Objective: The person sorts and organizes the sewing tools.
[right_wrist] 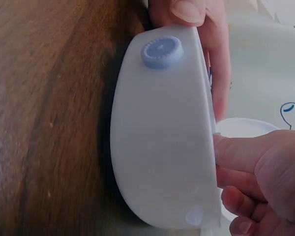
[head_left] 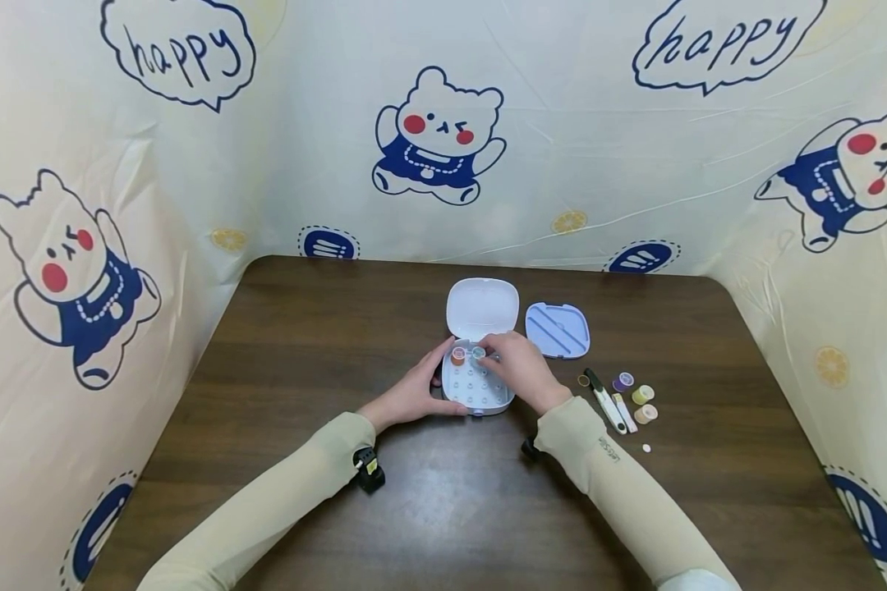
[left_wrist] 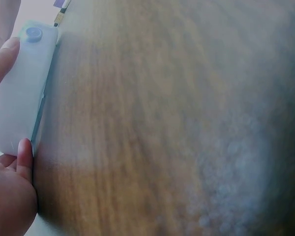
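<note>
A white sewing box (head_left: 476, 397) stands on the table with its lid (head_left: 483, 307) open at the back; rows of small pegs show inside. My left hand (head_left: 412, 392) grips its left side, thumb along the front and fingers toward the back. An orange thread spool (head_left: 458, 356) sits at the box's back left. Beside it is a teal thread spool (head_left: 478, 353), which my right hand (head_left: 526, 367) pinches from above. In the right wrist view, the box front shows a round blue clasp (right_wrist: 162, 52), and my right fingertips are partly hidden behind the box edge.
A light-blue divided tray (head_left: 558, 331) lies right of the lid. Right of my hand are purple (head_left: 623, 382), yellow (head_left: 643, 395) and peach (head_left: 646, 414) spools, a slim black-and-white tool (head_left: 606, 404), a small ring (head_left: 583, 380) and a white disc (head_left: 646, 448).
</note>
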### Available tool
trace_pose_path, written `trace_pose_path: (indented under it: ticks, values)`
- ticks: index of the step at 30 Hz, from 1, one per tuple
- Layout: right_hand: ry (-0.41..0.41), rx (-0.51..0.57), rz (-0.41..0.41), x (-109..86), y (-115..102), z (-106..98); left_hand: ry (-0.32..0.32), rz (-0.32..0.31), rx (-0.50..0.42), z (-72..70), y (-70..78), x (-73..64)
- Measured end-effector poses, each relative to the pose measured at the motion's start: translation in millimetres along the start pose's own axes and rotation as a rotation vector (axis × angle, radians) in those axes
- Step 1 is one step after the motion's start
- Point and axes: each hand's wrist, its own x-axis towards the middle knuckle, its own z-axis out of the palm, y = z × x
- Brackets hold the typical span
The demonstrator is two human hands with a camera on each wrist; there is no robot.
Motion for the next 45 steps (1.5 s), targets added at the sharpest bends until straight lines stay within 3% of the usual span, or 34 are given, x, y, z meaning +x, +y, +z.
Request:
trace_pose_path:
  ticks: [21, 33, 45]
  values:
    - [0.043, -0.100, 0.021, 3.5, -13, 9, 0.006, 0.023, 0.001, 1.0, 2.5, 0.5]
    - [0.072, -0.189, -0.010, 5.5, -15, 11, 0.007, 0.016, 0.000, -0.2, 3.7, 1.3]
    - [0.067, -0.182, -0.001, 2.7, -13, 12, 0.008, 0.010, 0.004, -0.2, 1.6, 0.6]
